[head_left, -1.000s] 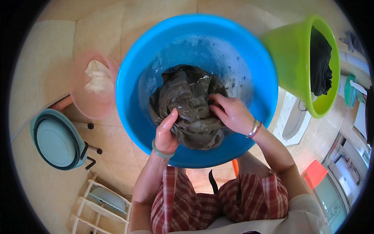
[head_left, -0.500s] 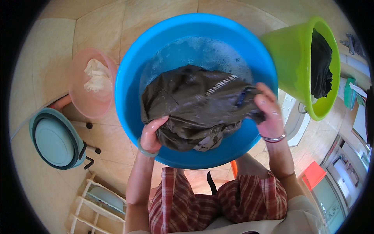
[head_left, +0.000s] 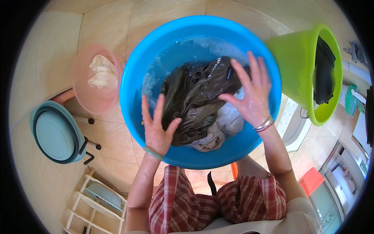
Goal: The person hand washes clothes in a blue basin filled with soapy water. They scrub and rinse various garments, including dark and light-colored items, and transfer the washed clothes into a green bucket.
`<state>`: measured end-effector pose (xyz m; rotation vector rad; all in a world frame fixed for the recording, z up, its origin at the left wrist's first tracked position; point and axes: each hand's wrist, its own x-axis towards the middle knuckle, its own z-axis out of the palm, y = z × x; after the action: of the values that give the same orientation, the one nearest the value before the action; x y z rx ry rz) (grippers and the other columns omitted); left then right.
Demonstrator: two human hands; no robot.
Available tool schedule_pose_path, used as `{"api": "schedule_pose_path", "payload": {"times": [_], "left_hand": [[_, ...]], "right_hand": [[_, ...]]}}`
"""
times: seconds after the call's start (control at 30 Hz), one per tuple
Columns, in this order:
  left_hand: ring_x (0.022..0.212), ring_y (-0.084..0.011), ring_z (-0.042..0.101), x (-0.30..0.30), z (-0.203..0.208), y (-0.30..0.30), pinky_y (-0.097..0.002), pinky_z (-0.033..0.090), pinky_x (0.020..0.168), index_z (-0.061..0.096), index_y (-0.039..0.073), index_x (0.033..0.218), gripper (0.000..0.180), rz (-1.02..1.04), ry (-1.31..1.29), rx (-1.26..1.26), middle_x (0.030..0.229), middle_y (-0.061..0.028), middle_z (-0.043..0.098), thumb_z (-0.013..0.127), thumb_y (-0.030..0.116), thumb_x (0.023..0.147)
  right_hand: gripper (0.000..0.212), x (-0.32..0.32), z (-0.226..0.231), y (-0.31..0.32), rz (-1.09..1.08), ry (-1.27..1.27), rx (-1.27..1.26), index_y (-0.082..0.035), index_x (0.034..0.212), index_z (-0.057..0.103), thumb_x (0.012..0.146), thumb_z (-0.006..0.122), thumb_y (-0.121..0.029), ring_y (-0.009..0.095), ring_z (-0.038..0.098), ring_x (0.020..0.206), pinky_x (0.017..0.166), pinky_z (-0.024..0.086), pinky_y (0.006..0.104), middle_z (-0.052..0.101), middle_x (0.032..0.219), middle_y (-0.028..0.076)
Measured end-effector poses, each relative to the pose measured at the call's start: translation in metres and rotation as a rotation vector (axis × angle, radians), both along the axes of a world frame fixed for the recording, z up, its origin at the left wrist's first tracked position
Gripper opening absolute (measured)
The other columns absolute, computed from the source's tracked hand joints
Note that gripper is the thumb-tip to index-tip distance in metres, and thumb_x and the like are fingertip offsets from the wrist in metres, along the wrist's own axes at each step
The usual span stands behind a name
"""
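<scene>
In front of me stands a large blue basin (head_left: 134,78) of soapy water. A wet dark brown garment (head_left: 194,101) with pale lettering lies bunched in it, partly in the water. Lighter cloth (head_left: 230,119) shows beneath it at the near right. My left hand (head_left: 156,126) is over the near left side of the basin, fingers spread, beside the garment and holding nothing. Over the garment's right end is my right hand (head_left: 251,91), its fingers spread too and slightly blurred. Whether its thumb touches the cloth I cannot tell.
At the right a tilted lime green bucket (head_left: 290,64) holds dark cloth (head_left: 324,72). To the left is a pink basin (head_left: 83,97) with white cloth (head_left: 103,71). Nearer stand a teal folding basin (head_left: 56,134) and a cream rack (head_left: 83,191). An orange-red stool (head_left: 312,180) is at lower right.
Both hands have let go of the brown garment and opened. The garment has dropped lower into the basin and bunched up, and the lighter cloth under it shows more.
</scene>
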<state>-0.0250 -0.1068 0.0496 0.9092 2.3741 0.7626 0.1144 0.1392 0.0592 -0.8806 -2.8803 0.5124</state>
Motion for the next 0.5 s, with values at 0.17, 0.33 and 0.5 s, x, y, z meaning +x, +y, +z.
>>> {"api": "schedule_pose_path", "payload": {"times": [0.17, 0.33, 0.5], "left_hand": [[0.145, -0.0458, 0.009, 0.023, 0.003, 0.014, -0.0598, 0.022, 0.112, 0.033, 0.032, 0.150, 0.097, -0.320, -0.087, -0.455, 0.160, -0.0194, 0.000, 0.083, 0.046, 0.068], [0.146, -0.0436, 0.008, 0.026, -0.047, -0.003, -0.0656, 0.023, 0.109, 0.017, 0.036, 0.154, 0.104, -0.383, -0.083, -0.517, 0.162, -0.0147, 0.000, 0.079, 0.049, 0.072], [0.145, -0.0347, 0.022, 0.015, -0.030, -0.006, -0.0564, 0.029, 0.110, 0.028, 0.032, 0.151, 0.081, -0.488, -0.109, -0.474, 0.156, -0.0148, 0.025, 0.071, 0.039, 0.084]], "right_hand": [[0.105, -0.022, -0.043, -0.043, 0.225, -0.320, -0.354, -0.039, 0.149, 0.031, 0.060, 0.084, -0.053, 0.044, 0.002, 0.147, 0.104, 0.019, 0.0757, 0.006, 0.161, 0.010], [0.101, -0.020, -0.082, -0.061, 0.266, -0.518, -0.386, -0.039, 0.151, 0.024, 0.068, 0.078, -0.058, 0.047, 0.004, 0.145, 0.103, 0.022, 0.0759, -0.001, 0.162, 0.009], [0.090, -0.028, -0.062, -0.043, 0.315, -0.713, -0.519, -0.036, 0.151, 0.026, 0.076, 0.073, -0.054, 0.043, 0.014, 0.145, 0.102, 0.029, 0.0718, 0.011, 0.161, 0.011]]}}
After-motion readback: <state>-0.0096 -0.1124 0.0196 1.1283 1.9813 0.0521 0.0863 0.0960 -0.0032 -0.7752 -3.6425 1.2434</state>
